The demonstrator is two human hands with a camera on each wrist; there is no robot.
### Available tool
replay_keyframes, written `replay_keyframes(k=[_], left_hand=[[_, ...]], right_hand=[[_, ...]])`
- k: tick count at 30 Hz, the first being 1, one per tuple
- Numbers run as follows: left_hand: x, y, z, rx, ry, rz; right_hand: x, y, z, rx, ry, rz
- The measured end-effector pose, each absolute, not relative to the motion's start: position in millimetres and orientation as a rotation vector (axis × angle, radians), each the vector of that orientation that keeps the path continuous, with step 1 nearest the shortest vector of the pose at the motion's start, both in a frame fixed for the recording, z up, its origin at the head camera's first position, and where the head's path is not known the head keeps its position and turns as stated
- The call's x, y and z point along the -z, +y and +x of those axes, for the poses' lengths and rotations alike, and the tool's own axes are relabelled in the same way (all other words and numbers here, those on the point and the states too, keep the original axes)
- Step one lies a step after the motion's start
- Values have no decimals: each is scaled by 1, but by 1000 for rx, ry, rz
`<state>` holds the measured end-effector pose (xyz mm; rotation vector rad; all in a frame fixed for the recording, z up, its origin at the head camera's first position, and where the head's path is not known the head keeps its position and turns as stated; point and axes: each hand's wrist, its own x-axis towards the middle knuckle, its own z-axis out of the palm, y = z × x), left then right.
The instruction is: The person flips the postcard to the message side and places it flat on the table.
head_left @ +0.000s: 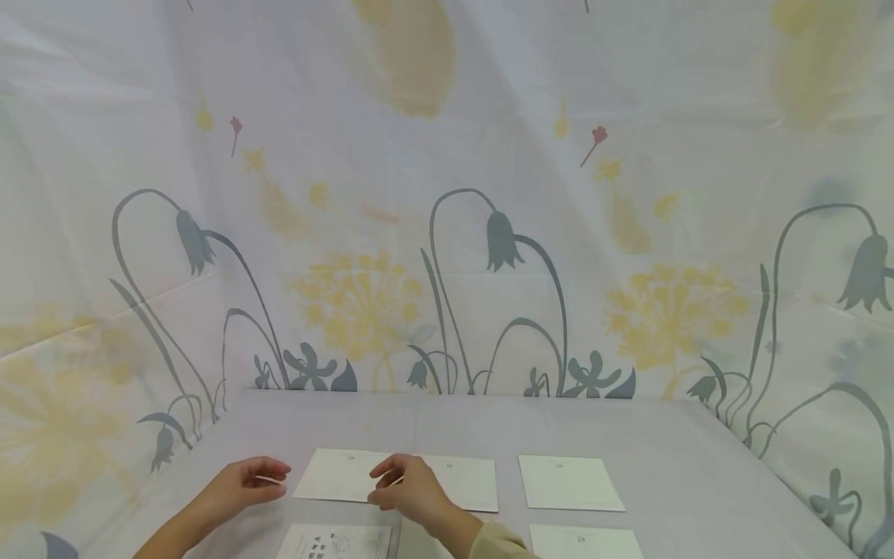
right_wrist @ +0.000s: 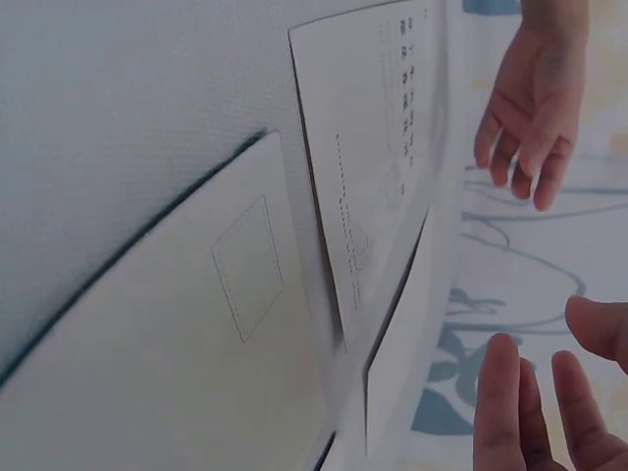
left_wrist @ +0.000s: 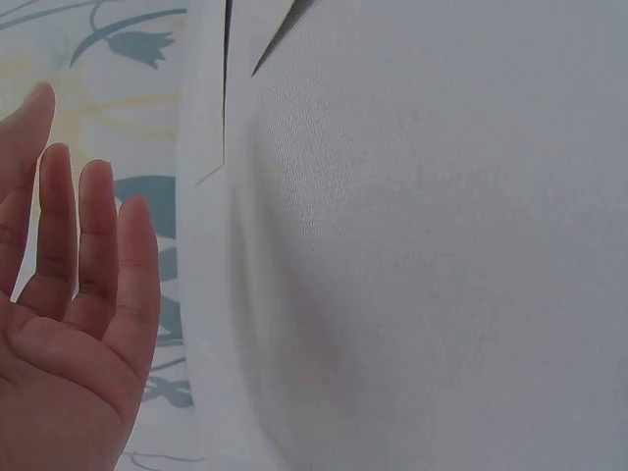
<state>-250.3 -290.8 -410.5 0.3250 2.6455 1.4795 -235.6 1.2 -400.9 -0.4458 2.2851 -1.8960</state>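
Observation:
My left hand point(head_left: 240, 489) is held above the table beside the back left cream card point(head_left: 331, 475), its fingers loosely bent and holding nothing. Over the boundary between that card and the back middle card point(head_left: 469, 485) hovers my right hand point(head_left: 417, 493), also with relaxed fingers and nothing in them. Below lie a card printed with dark characters point(head_left: 317, 543) and a plain one point(head_left: 414, 541), partly hidden by my right forearm. The right wrist view shows a card with a thin stamp-like outline point(right_wrist: 186, 324) next to the printed card point(right_wrist: 358, 147).
Two more cream cards lie on the right, one farther back point(head_left: 569, 483) and one nearer point(head_left: 587, 543). The pale table point(head_left: 663, 442) meets a flower-patterned curtain point(head_left: 447, 310) at the back and both sides.

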Motion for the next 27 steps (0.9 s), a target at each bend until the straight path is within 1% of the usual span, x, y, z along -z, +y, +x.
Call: replay_keyframes(k=[7, 13, 17, 20, 24, 27], left_hand=[[407, -290, -239, -1449, 2573, 523], [410, -290, -233, -1414, 2457, 774], [415, -293, -231, -1315, 2468, 951], [417, -294, -229, -1259, 2452, 976], [420, -295, -227, -1191, 2409, 985], [429, -297, -228, -1122, 2438, 1231]], right_hand=[[401, 6, -226, 1762, 2390, -619], [403, 12, -218, 1576, 2416, -771], [407, 16, -215, 1452, 2414, -936], [410, 18, -217, 1347, 2447, -1053], [412, 18, -220, 1198, 2509, -1142], [416, 17, -222, 1057, 2576, -1230]])
